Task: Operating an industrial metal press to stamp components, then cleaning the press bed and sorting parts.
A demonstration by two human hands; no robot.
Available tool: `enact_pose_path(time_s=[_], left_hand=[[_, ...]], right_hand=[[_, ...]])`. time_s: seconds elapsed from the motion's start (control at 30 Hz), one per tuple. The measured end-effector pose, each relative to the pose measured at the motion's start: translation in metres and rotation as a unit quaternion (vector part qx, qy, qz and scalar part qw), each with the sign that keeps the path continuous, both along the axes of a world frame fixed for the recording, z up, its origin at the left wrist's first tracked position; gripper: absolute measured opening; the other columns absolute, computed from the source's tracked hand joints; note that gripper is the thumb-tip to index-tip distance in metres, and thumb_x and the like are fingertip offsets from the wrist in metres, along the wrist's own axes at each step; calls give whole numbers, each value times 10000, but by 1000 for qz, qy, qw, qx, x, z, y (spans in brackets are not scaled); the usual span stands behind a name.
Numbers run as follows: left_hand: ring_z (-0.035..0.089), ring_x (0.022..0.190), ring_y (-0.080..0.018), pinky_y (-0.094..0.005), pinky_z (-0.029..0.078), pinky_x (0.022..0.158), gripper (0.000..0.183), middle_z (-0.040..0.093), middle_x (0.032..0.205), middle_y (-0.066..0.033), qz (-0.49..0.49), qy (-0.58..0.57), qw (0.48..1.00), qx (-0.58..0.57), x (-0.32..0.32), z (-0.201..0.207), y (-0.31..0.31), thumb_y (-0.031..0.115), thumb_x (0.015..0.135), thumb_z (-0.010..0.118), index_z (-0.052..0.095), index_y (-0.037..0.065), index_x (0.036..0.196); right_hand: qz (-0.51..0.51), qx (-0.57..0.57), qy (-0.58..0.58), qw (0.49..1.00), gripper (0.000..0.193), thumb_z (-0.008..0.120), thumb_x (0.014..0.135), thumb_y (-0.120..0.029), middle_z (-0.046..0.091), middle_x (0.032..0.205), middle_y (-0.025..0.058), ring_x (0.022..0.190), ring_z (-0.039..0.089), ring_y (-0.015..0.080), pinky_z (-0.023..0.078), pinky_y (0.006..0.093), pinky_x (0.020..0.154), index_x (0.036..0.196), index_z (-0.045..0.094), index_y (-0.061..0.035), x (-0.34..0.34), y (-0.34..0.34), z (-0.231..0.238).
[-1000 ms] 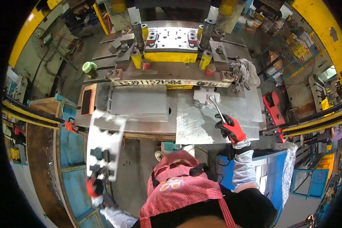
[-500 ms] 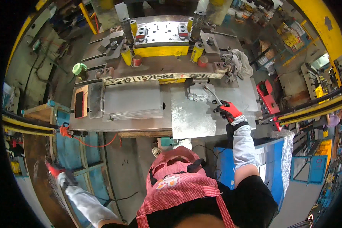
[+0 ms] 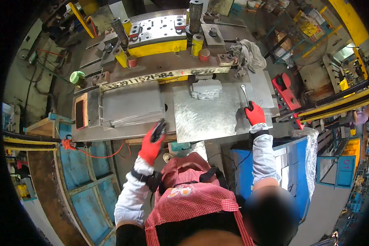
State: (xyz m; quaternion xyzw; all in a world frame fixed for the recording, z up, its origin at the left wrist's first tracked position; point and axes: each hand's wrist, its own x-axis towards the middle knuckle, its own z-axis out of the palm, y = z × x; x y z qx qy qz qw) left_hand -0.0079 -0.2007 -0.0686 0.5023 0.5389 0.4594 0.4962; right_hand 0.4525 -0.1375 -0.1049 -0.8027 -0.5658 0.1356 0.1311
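Observation:
My right hand [image 3: 256, 114], in a red and black glove, is closed around a slim metal wrench-like tool [image 3: 244, 93]. The tool's rounded end points away from me over the right part of the bench. My left hand [image 3: 153, 139], gloved the same way, is at the bench's front edge with its fingers stretched forward and nothing visible in them. Just beyond it lies a stack of flat grey metal sheets [image 3: 131, 103]. A shiny metal sheet [image 3: 205, 119] lies between the hands, with a small pile of notched metal pieces [image 3: 207, 89] at its far edge.
Behind the bench stands a press die [image 3: 158, 33] with yellow posts and upright springs. A grey rag [image 3: 250, 55] lies at the right, near a red metal part [image 3: 286, 90]. A green-lidded container [image 3: 77, 78] and a dark flat rectangular object [image 3: 81, 112] are at the left.
My left hand has swung from far left to the bench's front edge. My right hand has moved slightly nearer and right, taking the tool away from the notched pieces. The view has shifted.

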Motion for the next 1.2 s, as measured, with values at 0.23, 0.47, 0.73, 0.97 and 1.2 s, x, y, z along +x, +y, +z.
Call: enact_pose_path(time_s=[0.23,0.47,0.73,0.97,1.2], left_hand=[[433,574,-55,-209,376,509,429,585,805,40,-43,-37,987,-150,71,5,70,233,777,667,546,90,1163],[516,716,-114,-284,455,652,322,567,882,-15,-109,-245,936,-230,78,-88,179,306,888,495,533,99,1132],[530,903,-165,-282,432,805,390,563,1093,-92,-248,134,959,-16,109,-91,209,183,884,461,416,105,1264],[546,962,-139,-263,416,855,374,589,1096,-71,-198,43,979,-21,121,-71,207,244,792,628,565,88,1127],[560,857,-134,-276,462,749,424,611,1023,-59,-212,23,974,-81,128,-36,207,269,776,651,553,56,1129]], right_hand=[[-18,61,-154,986,681,606,716,-421,492,1148,190,1055,483,330,402,403,875,1258,405,-61,-49,-6,50],[31,61,356,932,619,630,785,-353,539,1150,175,1041,522,249,410,323,864,1233,421,18,-109,90,9],[62,88,271,957,710,726,598,-475,600,1027,192,947,570,277,438,336,784,1114,547,-23,-115,131,-19],[40,60,261,963,677,735,576,-457,587,1053,192,999,549,329,436,368,844,1116,558,-90,-109,125,-7],[71,57,270,959,754,731,557,-508,577,1067,208,1006,536,339,431,377,842,1136,544,-64,-111,128,-4]])
